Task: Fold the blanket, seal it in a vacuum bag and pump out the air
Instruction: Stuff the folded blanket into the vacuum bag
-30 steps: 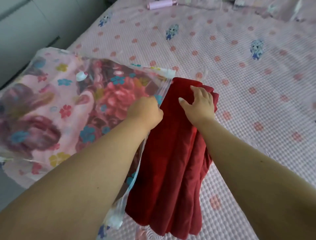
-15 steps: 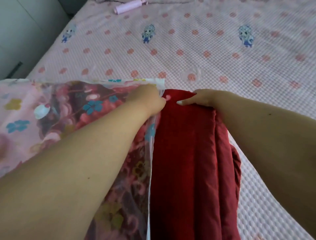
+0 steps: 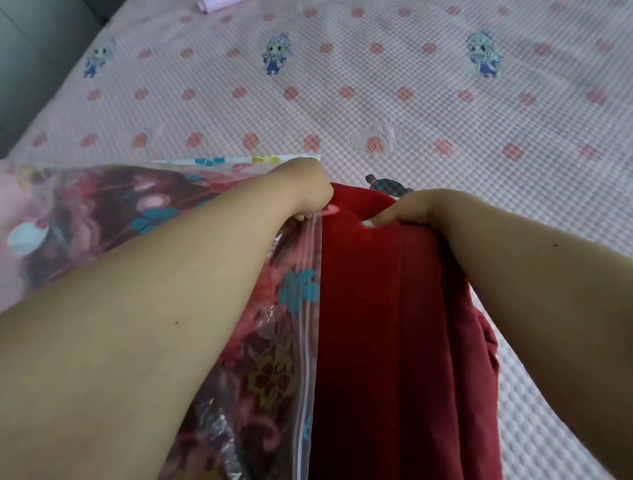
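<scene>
A folded dark red blanket point(image 3: 394, 325) lies on the bed, its left part inside the open mouth of a clear vacuum bag point(image 3: 267, 342) printed with flowers. The bag's zip strip point(image 3: 310, 308) runs down beside the red cloth. My left hand point(image 3: 308, 192) grips the bag's mouth edge at its far corner. My right hand point(image 3: 407, 212) is closed on the far end of the blanket, thumb pressed into the cloth. A white round valve point(image 3: 25, 238) sits on the bag at the far left.
The pink checked bedspread point(image 3: 342, 102) with red dots and cartoon figures stretches ahead and to the right. A pink cylinder point(image 3: 215, 4) lies at the far top edge. The bed's left edge borders a grey floor point(image 3: 30, 68).
The view has moved closer and lower over the blanket. My right hand went from lying flat on the blanket's end to gripping it. My left hand stays on the bag's mouth.
</scene>
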A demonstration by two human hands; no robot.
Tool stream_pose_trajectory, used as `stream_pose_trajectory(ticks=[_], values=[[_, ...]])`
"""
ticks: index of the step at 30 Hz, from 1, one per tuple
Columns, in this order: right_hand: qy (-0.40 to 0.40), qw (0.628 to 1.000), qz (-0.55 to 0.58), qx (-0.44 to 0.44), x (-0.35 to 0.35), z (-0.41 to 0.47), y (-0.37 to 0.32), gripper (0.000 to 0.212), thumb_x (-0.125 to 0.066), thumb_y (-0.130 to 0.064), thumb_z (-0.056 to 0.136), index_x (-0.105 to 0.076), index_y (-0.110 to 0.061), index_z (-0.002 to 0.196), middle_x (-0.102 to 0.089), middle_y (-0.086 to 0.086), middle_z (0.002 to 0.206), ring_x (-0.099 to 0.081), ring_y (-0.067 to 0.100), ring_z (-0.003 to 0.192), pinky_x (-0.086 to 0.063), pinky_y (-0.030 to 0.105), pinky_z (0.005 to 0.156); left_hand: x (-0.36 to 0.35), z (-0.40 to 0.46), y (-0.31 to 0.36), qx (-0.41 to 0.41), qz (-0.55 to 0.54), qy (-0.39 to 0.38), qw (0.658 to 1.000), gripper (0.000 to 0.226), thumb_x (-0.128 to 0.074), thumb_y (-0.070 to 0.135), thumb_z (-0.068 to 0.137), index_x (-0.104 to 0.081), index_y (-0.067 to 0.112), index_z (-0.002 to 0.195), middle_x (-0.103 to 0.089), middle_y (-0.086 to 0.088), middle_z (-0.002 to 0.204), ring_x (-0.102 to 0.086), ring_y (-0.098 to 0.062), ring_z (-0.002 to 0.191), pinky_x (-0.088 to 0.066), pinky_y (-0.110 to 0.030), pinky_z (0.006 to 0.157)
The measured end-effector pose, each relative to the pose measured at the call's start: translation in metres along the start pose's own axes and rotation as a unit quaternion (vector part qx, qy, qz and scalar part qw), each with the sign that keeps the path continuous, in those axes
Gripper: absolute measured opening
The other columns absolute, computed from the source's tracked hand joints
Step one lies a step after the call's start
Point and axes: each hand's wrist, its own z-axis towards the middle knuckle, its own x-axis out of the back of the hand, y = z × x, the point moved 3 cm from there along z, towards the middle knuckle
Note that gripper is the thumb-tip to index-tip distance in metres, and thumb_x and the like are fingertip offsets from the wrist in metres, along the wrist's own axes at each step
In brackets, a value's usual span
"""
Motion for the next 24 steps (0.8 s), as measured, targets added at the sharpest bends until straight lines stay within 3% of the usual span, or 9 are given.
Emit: stream_pose_trajectory(ticks=[1,3,7,12,15,18,19,22,24], values=[[-0.016,0.999,0.035,-0.006,-0.006,-0.004,0.003,0.105,-0.093,-0.05,0.033,-0.057,-0.026,0.129,-0.065,0.005,0.126,-0.065,0.027,0.111,-0.054,0.047,0.089,0.0,-0.001,-0.002,-0.007,-0.004,0.008,1.0,0.029,-0.049,0.022,0.091,-0.047,0.018,0.062,-0.048,0.002,0.064,-0.044,-0.011,0.053,-0.036,-0.022,0.047],[-0.028,0.997,0.058,0.031,-0.015,-0.01,0.004,0.092,-0.093,-0.045,0.028,-0.068,-0.019,0.112,-0.076,0.006,0.096,-0.073,0.024,0.086,-0.058,0.037,0.075,-0.001,-0.004,-0.009,-0.026,-0.036,0.0,0.999,0.032,-0.046,0.02,0.09,-0.04,0.017,0.059,-0.043,0.001,0.061,-0.039,-0.015,0.053,-0.033,-0.027,0.047],[0.035,0.98,0.112,0.159,-0.032,-0.03,-0.008,0.057,-0.09,-0.039,0.034,-0.074,-0.026,0.087,-0.076,-0.002,0.082,-0.073,0.013,0.074,-0.056,0.023,0.061,0.008,-0.02,-0.017,-0.079,-0.181,0.02,0.98,0.03,-0.047,0.017,0.089,-0.041,0.012,0.06,-0.042,0.001,0.059,-0.039,-0.011,0.053,-0.033,-0.027,0.05],[0.073,0.948,0.2,0.235,-0.054,-0.053,-0.037,0.042,-0.09,-0.018,0.058,-0.072,-0.008,0.095,-0.074,0.013,0.088,-0.071,0.022,0.077,-0.061,0.035,0.071,0.034,-0.042,-0.018,-0.09,-0.35,0.029,0.932,0.038,-0.048,0.011,0.085,-0.04,0.022,0.049,-0.036,0.009,0.044,-0.03,-0.008,0.042,-0.025,-0.023,0.041],[0.122,0.944,0.178,0.252,-0.081,-0.052,-0.075,0.028,-0.078,-0.007,0.074,-0.068,0.0,0.099,-0.07,0.005,0.076,-0.066,0.013,0.067,-0.056,0.019,0.064,0.047,-0.054,-0.006,-0.112,-0.387,0.037,0.914,0.038,-0.05,0.009,0.089,-0.039,0.018,0.053,-0.037,0.009,0.044,-0.032,-0.007,0.042,-0.027,-0.02,0.041],[0.099,0.935,0.22,0.259,-0.107,-0.041,-0.089,0.029,-0.046,-0.001,0.097,-0.056,0.008,0.122,-0.064,0.019,0.099,-0.063,0.026,0.093,-0.05,0.029,0.093,0.048,-0.063,0.009,-0.137,-0.396,0.033,0.907,0.037,-0.051,0.01,0.092,-0.039,0.017,0.057,-0.034,0.015,0.039,-0.029,-0.002,0.035,-0.025,-0.013,0.035],[0.109,0.937,0.217,0.25,-0.107,-0.041,-0.09,0.028,-0.049,-0.004,0.096,-0.058,0.007,0.12,-0.065,0.021,0.103,-0.064,0.026,0.095,-0.05,0.026,0.092,0.047,-0.065,0.008,-0.128,-0.404,0.032,0.905,0.035,-0.05,0.01,0.092,-0.039,0.016,0.059,-0.034,0.015,0.039,-0.028,-0.002,0.034,-0.024,-0.012,0.034],[0.185,0.941,0.179,0.219,-0.084,-0.051,-0.063,0.026,-0.078,-0.03,0.077,-0.071,-0.014,0.095,-0.071,-0.002,0.085,-0.065,0.004,0.068,-0.047,0.009,0.059,0.049,-0.072,-0.011,-0.089,-0.408,0.057,0.907,0.033,-0.048,0.013,0.093,-0.04,0.017,0.061,-0.034,0.015,0.039,-0.028,-0.001,0.034,-0.023,-0.012,0.034],[0.191,0.928,0.243,0.21,-0.072,-0.068,-0.033,0.036,-0.08,-0.039,0.074,-0.07,-0.019,0.103,-0.072,-0.007,0.092,-0.068,0.003,0.078,-0.052,0.014,0.065,0.046,-0.076,-0.018,-0.078,-0.359,0.07,0.928,0.031,-0.048,0.018,0.093,-0.047,0.017,0.062,-0.042,0.012,0.043,-0.033,-0.003,0.036,-0.028,-0.017,0.038]])
